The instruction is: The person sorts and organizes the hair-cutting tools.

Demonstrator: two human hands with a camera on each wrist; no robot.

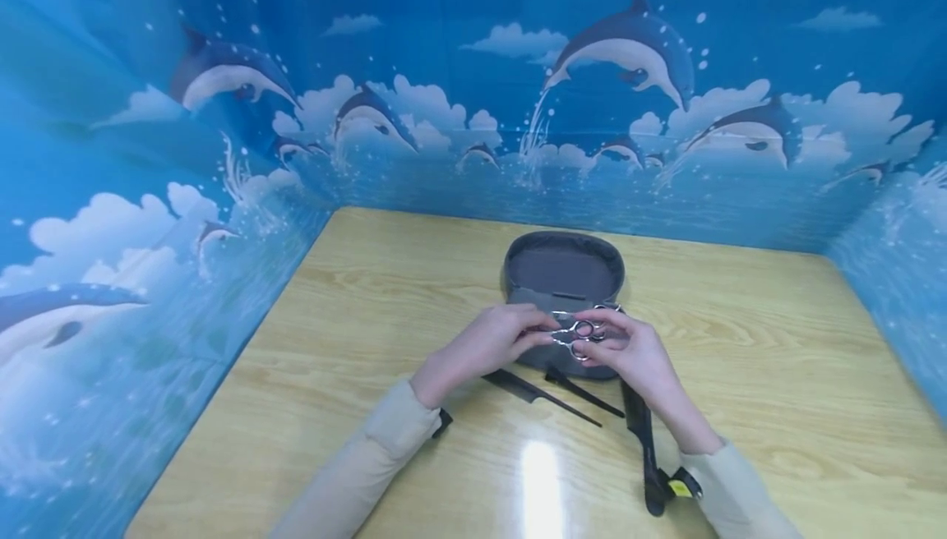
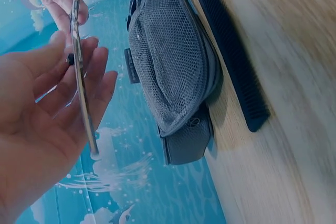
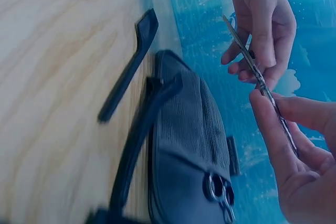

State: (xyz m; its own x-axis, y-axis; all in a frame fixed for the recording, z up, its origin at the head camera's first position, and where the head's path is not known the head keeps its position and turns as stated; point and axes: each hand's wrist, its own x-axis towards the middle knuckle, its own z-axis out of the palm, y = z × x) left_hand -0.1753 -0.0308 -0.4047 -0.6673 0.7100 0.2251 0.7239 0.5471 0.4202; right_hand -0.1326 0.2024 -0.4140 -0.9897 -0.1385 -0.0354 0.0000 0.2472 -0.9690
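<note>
A pair of silver scissors (image 1: 570, 333) is held between both hands above an open grey case (image 1: 565, 266). My left hand (image 1: 497, 337) pinches the scissors near the pivot, and a small black knob shows there in the left wrist view. With thumb and fingers, my right hand (image 1: 638, 357) grips the ring end of the same scissors (image 3: 273, 103). Seen from the left wrist, the scissors (image 2: 80, 72) stand edge-on, blade tips downward. Another pair of scissors (image 3: 216, 186) sits at the case's pocket, its rings showing.
On the wooden table (image 1: 370, 292), in front of the case, lie a black tail comb (image 1: 521, 389), a slim black tool (image 1: 588, 393) and a longer black comb (image 1: 642, 432). Blue dolphin-print sheeting (image 1: 444, 169) walls the table's back and sides.
</note>
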